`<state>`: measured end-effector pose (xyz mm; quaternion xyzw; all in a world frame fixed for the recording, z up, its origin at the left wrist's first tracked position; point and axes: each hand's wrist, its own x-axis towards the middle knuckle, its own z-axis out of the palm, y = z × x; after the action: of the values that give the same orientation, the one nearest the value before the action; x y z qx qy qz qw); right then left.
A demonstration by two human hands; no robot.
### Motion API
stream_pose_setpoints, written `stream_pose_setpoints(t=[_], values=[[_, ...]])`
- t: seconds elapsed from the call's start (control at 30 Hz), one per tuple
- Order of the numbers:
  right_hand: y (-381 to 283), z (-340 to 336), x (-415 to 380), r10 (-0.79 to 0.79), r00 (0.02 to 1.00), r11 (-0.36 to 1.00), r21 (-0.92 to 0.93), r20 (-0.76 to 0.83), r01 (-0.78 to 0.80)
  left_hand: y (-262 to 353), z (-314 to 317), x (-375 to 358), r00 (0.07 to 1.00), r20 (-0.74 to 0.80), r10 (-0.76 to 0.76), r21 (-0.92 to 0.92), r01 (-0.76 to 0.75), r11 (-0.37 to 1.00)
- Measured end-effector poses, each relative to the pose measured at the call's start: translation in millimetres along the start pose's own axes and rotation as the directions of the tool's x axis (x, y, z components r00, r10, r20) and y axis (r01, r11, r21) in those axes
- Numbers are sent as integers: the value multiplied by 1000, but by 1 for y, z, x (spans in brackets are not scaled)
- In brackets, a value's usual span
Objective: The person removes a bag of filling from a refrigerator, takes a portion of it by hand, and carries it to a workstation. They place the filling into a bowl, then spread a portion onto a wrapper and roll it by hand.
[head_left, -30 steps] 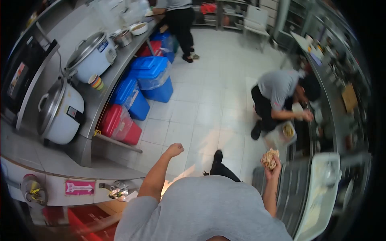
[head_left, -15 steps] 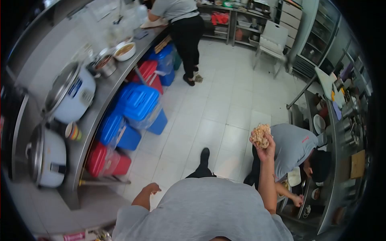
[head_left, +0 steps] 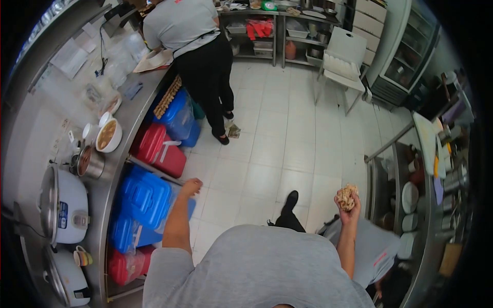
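My right hand (head_left: 349,209), raised at the right, is closed around a lumpy tan and whitish clump (head_left: 347,197); what it is made of I cannot make out. My left hand (head_left: 192,186) hangs at my left side, loosely bent and with nothing visible in it. It is nearest to the blue lidded bin (head_left: 146,195) and the red bin (head_left: 158,149), apart from the counter.
A steel counter (head_left: 110,187) on the left holds rice cookers (head_left: 67,205), a metal pot (head_left: 91,163) and a white bowl of food (head_left: 109,135). One co-worker (head_left: 203,56) stands ahead; another (head_left: 364,246) bends at the right shelves. A white chair (head_left: 341,61) stands farther back.
I have moved forward along the tiled floor, and the counter's bins are closer beside me. My left hand has swung forward. The clump stays in my right hand, now slightly lower.
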<state>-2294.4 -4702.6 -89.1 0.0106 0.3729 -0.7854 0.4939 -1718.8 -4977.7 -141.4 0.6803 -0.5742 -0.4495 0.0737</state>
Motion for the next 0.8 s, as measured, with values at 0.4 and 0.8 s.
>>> stream_pose_setpoints(t=[0.4, 0.8], values=[[-102, 203, 359, 122, 970, 981, -175, 211, -85, -6, 49, 50, 759, 42, -650, 131, 640, 757], [-112, 386, 653, 157, 921, 986, -102, 358, -129, 280, 110, 458, 879, 404, -253, 573, -28, 819]])
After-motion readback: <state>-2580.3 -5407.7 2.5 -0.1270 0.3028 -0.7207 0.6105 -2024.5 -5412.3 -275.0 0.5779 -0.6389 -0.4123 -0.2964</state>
